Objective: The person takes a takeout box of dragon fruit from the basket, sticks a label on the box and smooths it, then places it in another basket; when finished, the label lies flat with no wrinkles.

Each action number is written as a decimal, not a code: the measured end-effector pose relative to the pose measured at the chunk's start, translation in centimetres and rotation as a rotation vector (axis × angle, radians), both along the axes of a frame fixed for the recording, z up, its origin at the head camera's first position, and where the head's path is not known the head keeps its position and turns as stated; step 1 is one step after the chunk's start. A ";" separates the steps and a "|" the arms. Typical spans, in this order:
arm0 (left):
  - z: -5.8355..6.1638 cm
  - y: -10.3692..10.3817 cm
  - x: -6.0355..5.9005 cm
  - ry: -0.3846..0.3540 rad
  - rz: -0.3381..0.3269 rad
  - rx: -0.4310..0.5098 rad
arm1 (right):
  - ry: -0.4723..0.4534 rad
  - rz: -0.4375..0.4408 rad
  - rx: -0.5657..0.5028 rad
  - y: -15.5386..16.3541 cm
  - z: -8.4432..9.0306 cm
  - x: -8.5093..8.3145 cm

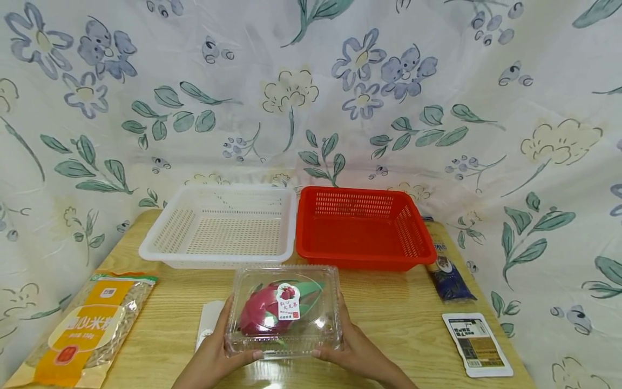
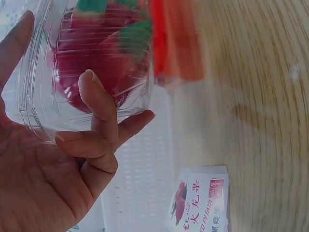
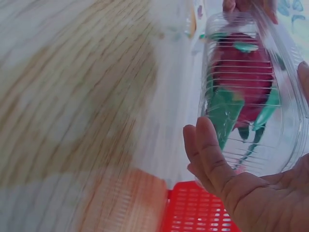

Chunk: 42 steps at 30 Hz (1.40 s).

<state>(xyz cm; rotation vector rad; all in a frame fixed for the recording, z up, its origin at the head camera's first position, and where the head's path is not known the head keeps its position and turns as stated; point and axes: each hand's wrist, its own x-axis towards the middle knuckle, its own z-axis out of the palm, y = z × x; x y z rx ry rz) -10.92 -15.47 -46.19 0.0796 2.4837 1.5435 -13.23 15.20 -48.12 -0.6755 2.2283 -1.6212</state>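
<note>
Both hands hold a clear plastic box (image 1: 311, 335) up over the near part of the table, one at each side. Inside it lies a pink and green dragon fruit (image 1: 259, 313), and a white label (image 1: 290, 302) sticks to the lid. My left hand (image 1: 214, 346) grips the left end, thumb along the front edge; in the left wrist view its fingers (image 2: 99, 101) curl under the box. At the other end my right hand (image 1: 355, 346) grips likewise, with its fingers (image 3: 212, 154) against the underside in the right wrist view.
A white basket (image 1: 150, 251) and a red basket (image 1: 364, 262) stand side by side at the back. On the left lies a bag of rice noodles (image 1: 82, 335). A blue packet (image 1: 449, 281) and a white-edged pouch (image 1: 476, 346) lie right. White cards (image 2: 200, 198) rest behind my left hand.
</note>
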 end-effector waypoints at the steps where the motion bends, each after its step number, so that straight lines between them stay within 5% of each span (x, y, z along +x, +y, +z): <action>1: 0.0 0.0 0.0 0.001 0.002 -0.007 | 0.001 -0.001 -0.003 0.0 0.0 0.0; 8: 0.0 0.1 0.5 0.077 0.010 0.024 | -0.002 -0.021 -0.038 -0.2 0.1 0.2; 17: -0.2 -0.2 0.7 0.076 -0.021 0.129 | -0.011 -0.015 -0.063 -0.3 0.2 0.3; 42: 1.2 -0.1 1.1 0.085 -0.003 0.057 | -0.026 0.011 -0.138 -0.6 0.9 0.7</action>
